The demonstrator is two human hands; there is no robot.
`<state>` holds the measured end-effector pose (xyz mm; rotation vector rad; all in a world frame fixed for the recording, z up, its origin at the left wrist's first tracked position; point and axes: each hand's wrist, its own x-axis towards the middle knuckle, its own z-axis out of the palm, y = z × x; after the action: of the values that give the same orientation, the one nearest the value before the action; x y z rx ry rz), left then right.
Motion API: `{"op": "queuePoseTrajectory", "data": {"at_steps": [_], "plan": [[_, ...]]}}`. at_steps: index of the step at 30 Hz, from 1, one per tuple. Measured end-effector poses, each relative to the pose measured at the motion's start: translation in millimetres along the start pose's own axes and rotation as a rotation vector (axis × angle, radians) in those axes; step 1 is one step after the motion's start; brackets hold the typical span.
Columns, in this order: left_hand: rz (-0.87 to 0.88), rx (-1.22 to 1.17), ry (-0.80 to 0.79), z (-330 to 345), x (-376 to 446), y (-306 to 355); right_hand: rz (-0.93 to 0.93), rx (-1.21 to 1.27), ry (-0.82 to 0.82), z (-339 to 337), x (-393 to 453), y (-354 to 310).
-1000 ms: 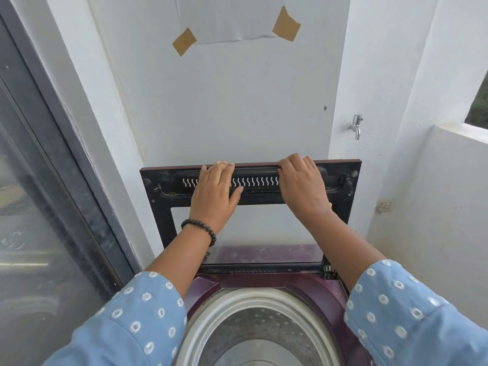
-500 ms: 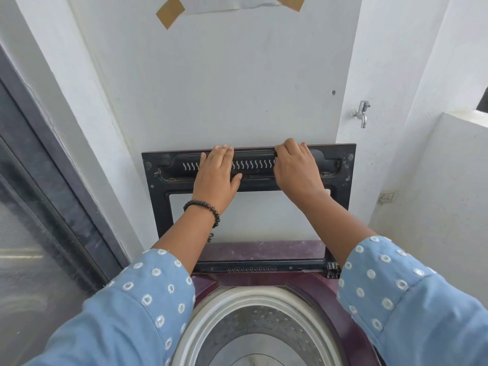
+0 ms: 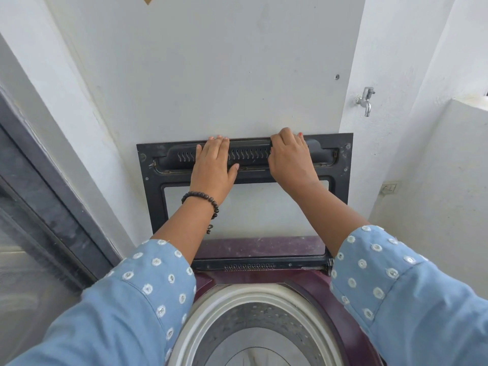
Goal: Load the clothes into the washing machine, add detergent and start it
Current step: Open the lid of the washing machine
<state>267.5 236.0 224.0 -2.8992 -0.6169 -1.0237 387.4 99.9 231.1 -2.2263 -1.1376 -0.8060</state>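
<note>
Standing raised against the wall, the washing machine's lid [image 3: 245, 165] is a stiff dark frame around a clear pane, and both hands are on its top bar. The left hand [image 3: 212, 165] lies flat with straight fingers pressing on the slotted strip; the right hand [image 3: 289, 159] is curled over the top edge, its grip closed on the lid. The lid looks rigid and fairly weighty, the pane likely breakable, so the solid top bar is the sensible place to hold, not the glass. Below the hands, towards the person, the drum [image 3: 253, 320] sits open in the maroon body; no clothes or detergent show. A black bead bracelet [image 3: 200, 200] circles the left wrist. Off beyond the right hand, a tap [image 3: 365, 100] juts from the wall.
</note>
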Motion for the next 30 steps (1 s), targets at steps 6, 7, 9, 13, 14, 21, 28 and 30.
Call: {"op": "queuePoseTrajectory", "data": {"at_steps": [6, 7, 9, 13, 14, 21, 28, 30], "plan": [[-0.007, 0.036, -0.014, 3.9, -1.5, 0.0, -0.025, 0.002, -0.008, 1.9, -2.2, 2.6], [-0.008, 0.056, -0.024, 3.9, -2.0, -0.1, -0.027, 0.003, -0.010, 1.9, -3.3, 3.2], [-0.013, 0.099, -0.048, 4.4, -4.2, -0.1, -0.041, 0.002, -0.012, 2.8, -6.8, 5.9], [-0.052, 0.154, -0.099, 6.0, -13.5, 4.8, -0.026, -0.006, -0.140, -3.5, -18.1, 5.0], [-0.062, 0.161, -0.104, 7.2, -18.2, 7.3, -0.005, -0.007, -0.171, -6.1, -21.8, 3.9], [-0.104, 0.179, -0.198, 21.6, -78.6, 14.8, 0.032, -0.096, -0.294, -7.6, -80.6, -7.1], [-0.115, 0.156, -0.289, 23.7, -148.4, 20.8, 0.060, -0.108, -0.428, -2.7, -149.7, -23.2], [-0.122, 0.152, -0.308, 23.9, -166.5, 23.3, 0.056, -0.092, -0.441, 0.6, -170.4, -27.5]]}}
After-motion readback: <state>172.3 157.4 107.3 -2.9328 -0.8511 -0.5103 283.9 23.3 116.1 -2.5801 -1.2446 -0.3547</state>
